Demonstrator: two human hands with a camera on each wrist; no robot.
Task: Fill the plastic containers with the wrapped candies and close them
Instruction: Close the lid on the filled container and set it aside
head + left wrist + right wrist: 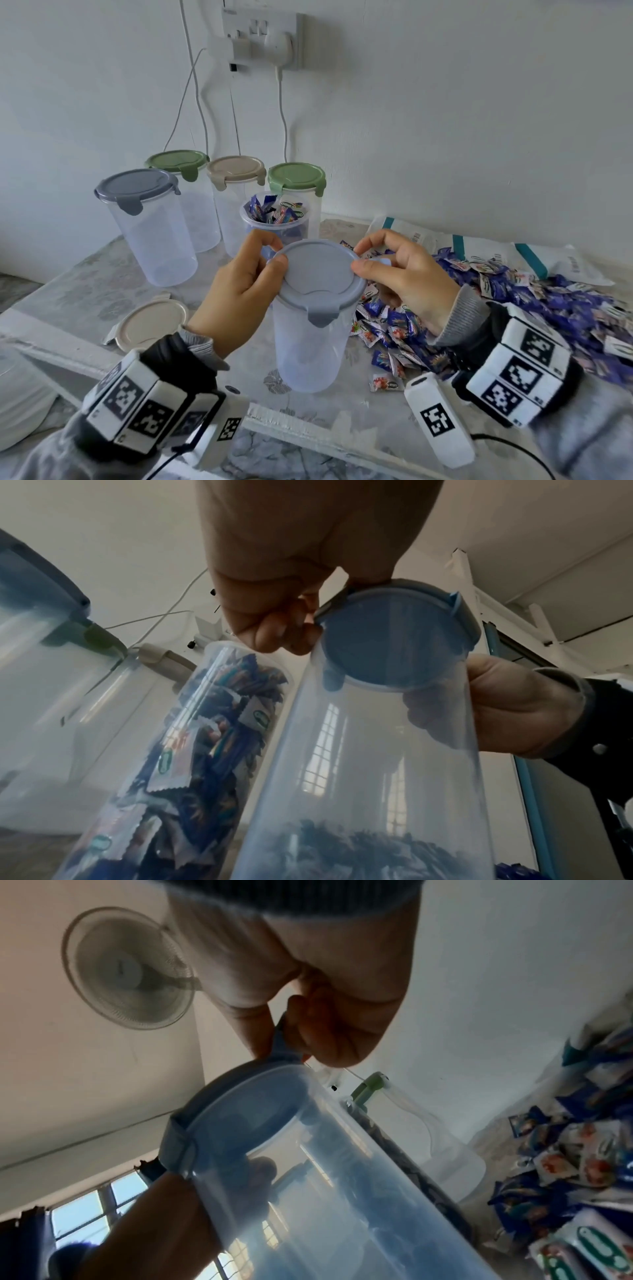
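An empty clear plastic container (pixel 308 353) stands near the table's front edge with a blue-grey lid (pixel 320 270) on its mouth. My left hand (pixel 274 253) pinches the lid's left tab between thumb and forefinger. My right hand (pixel 359 257) pinches the right tab (pixel 380 262), which sticks out sideways. The front tab (pixel 322 315) is folded down. Behind stands an open container (pixel 274 219) full of wrapped candies. Loose wrapped candies (pixel 513 308) lie heaped to the right. The left wrist view shows my left hand (pixel 291 637) at the lid (pixel 394 642); the right wrist view shows my right hand (pixel 291 1042) on the tab.
Several empty lidded containers stand at the back left: blue-grey (pixel 150 222), green (pixel 178 164), beige (pixel 236 171), green (pixel 296 176). A loose beige lid (pixel 150 323) lies left of my hands. A white bag (pixel 479 253) lies behind the candies. Cables hang from a wall socket (pixel 263 41).
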